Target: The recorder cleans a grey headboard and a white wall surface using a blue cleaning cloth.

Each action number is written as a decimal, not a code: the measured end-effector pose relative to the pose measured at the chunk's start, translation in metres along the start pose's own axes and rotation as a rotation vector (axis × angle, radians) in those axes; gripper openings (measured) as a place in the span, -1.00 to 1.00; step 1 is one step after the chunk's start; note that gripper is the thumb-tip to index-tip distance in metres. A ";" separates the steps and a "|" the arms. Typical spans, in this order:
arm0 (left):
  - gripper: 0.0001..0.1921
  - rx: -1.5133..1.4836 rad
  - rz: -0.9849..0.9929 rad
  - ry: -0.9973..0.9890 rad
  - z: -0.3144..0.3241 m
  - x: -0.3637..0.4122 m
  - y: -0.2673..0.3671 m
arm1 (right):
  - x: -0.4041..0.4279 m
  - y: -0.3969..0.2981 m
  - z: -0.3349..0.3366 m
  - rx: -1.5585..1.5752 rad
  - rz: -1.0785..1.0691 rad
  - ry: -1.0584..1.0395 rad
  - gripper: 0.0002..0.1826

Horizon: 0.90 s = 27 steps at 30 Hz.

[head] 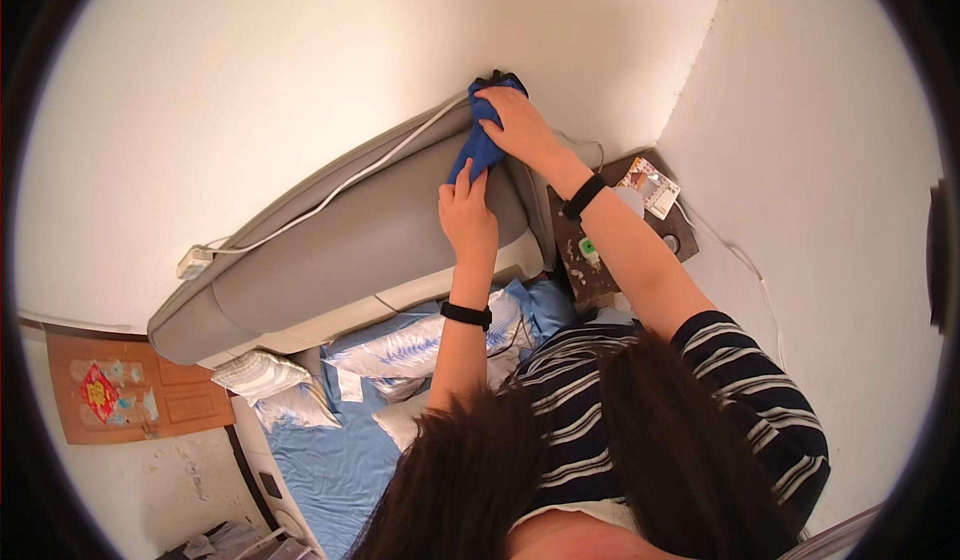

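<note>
A blue cloth item with a dark edge (pixel 477 149) lies over the right end of the grey padded headboard (pixel 360 237), close against the wall. My right hand (pixel 517 124) grips its upper part, thumb and fingers on the fabric. Lower down, my left hand (pixel 469 211) has its fingertips on the cloth's lower end; whether they pinch it is hard to tell. Along the headboard's top runs a white cable (pixel 352 185), which passes out of sight behind the cloth and leads at the left to a white power strip (pixel 195 262).
Below the headboard is a bed with a blue sheet (pixel 330 477), a patterned pillow (pixel 405 346) and a striped cushion (pixel 262 374). A dark bedside table (pixel 611 278) at the right holds a printed box (pixel 652 187) and a green-and-white object (pixel 589 251). Walls meet behind it.
</note>
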<state>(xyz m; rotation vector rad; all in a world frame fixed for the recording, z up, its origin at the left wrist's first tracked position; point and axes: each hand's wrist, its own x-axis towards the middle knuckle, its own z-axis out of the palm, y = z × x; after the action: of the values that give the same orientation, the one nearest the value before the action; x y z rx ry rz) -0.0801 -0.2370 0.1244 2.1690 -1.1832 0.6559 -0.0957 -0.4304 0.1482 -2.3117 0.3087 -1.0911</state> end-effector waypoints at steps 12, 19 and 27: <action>-0.56 -0.049 -0.040 0.003 -0.003 0.008 0.003 | 0.000 0.007 -0.002 -0.169 0.017 -0.012 -0.70; -0.60 -0.129 -0.027 0.013 -0.003 -0.003 0.005 | -0.045 0.023 -0.029 -0.093 0.312 -0.076 -0.70; -0.64 -0.122 0.048 0.045 -0.015 0.008 -0.007 | -0.047 -0.002 -0.039 0.248 0.346 -0.062 -0.57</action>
<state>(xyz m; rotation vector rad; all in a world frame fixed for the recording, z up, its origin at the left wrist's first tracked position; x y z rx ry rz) -0.0723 -0.2283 0.1381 2.0202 -1.2223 0.6325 -0.1559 -0.4239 0.1400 -1.9764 0.4985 -0.8325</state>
